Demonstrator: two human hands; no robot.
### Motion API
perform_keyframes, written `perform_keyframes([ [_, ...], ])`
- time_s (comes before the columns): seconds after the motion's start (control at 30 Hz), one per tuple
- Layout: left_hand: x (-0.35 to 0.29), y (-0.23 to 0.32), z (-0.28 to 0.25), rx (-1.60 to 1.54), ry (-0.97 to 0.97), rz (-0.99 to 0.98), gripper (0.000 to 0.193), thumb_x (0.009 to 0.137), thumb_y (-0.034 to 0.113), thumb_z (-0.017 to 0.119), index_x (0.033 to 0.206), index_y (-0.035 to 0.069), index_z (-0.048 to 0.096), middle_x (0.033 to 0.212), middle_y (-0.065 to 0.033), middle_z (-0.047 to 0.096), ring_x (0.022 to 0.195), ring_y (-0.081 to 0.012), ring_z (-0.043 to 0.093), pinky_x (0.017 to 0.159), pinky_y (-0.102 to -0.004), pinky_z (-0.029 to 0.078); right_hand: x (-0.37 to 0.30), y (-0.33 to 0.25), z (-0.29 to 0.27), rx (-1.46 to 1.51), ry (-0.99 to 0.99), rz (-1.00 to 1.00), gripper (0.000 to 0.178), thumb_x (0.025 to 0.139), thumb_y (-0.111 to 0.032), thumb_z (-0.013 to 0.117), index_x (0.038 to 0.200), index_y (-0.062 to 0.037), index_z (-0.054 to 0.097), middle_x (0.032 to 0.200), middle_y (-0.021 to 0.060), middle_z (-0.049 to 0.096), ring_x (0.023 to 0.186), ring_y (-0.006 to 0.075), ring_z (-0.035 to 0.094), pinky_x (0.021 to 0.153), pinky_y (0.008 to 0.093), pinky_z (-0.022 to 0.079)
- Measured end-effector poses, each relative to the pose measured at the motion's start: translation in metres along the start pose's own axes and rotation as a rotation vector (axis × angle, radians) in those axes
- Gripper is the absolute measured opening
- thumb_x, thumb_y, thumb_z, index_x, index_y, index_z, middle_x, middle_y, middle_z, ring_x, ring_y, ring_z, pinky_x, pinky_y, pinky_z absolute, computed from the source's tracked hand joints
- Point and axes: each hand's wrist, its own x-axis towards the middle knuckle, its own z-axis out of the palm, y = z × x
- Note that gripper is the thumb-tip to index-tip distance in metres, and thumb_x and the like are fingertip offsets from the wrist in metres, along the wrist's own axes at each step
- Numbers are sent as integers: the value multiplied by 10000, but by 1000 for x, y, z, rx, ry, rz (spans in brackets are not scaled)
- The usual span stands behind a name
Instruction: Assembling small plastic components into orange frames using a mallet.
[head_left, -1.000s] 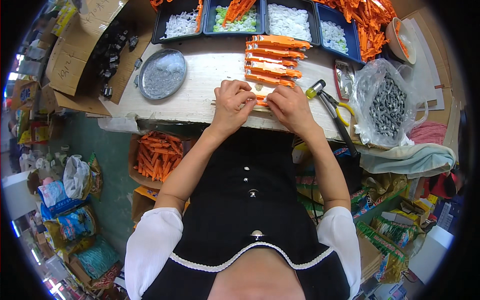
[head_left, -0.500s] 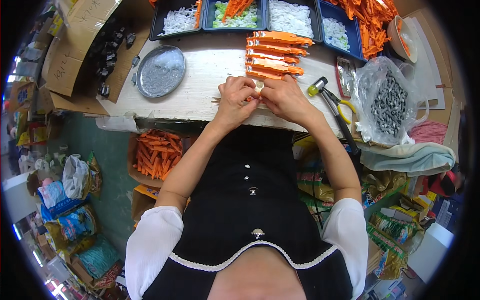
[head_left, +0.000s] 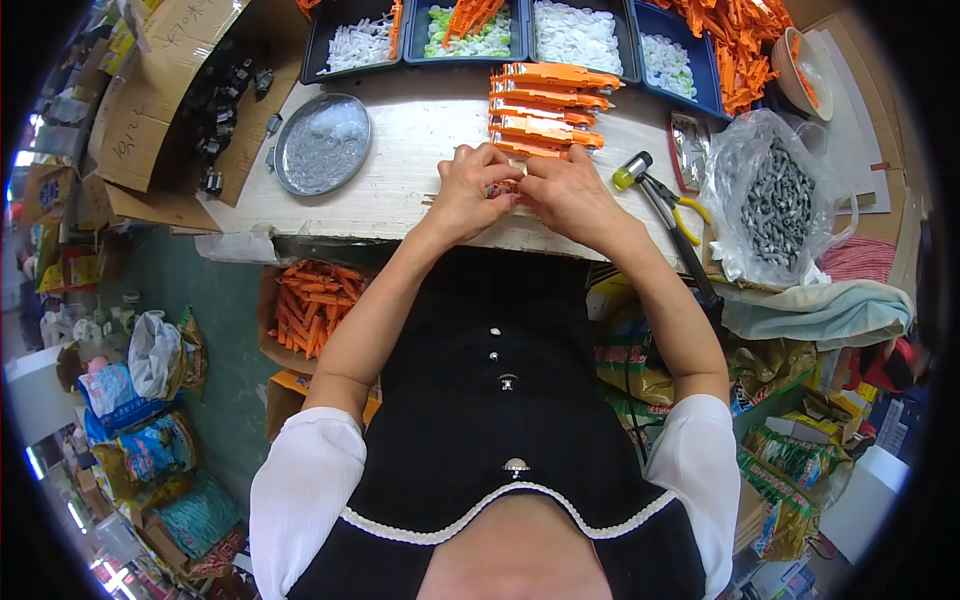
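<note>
My left hand (head_left: pixel 468 192) is closed on an orange plastic part (head_left: pixel 506 187) just above the near edge of the worktable. Against the part's right end press the bent fingers of my right hand (head_left: pixel 572 200), closed as well; they cover much of it. Right beyond my fingertips lies a row of several orange plastic assemblies (head_left: pixel 545 104), side by side with metallic bits on them. Beside my right hand are a hammer with a yellow-green head (head_left: pixel 632 172) and yellow-handled pliers (head_left: pixel 690 215).
Along the back stand bins of small white pieces (head_left: pixel 577 35) and green-white pieces (head_left: pixel 470 35). A round grey metal dish (head_left: pixel 322 143) sits at left, near a carton of black parts (head_left: pixel 225 110). At right are a plastic bag of grey parts (head_left: pixel 778 205) and a folded cloth (head_left: pixel 815 318).
A small pale round piece between my fingertips no longer shows. More of the orange part is visible there now, and my hands have shifted only slightly.
</note>
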Motion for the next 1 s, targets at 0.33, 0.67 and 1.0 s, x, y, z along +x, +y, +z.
perform_keyframes([
  [0.33,7,3,-9,66,-135,22,201,670,127,704,867,100,673,897,-14,523,902,-192,455,825,-340,289,-7,-7,4,-85,70,36,62,733,-95,547,752,-73,602,759,45,533,775,192,553,693,368,321],
  [0.67,12,1,-13,35,-212,-24,201,663,162,723,848,100,672,908,-15,527,938,-185,477,893,-362,301,-5,-10,0,-99,39,19,55,739,-96,554,759,-81,603,752,32,522,765,179,531,696,352,318],
  [1.0,15,-5,-12,-7,-248,-26,239,652,113,695,888,98,667,933,-20,532,952,-194,475,898,-391,305,2,-19,3,-177,34,-13,80,687,-76,569,758,-84,606,778,30,520,783,190,525,714,349,332],
])
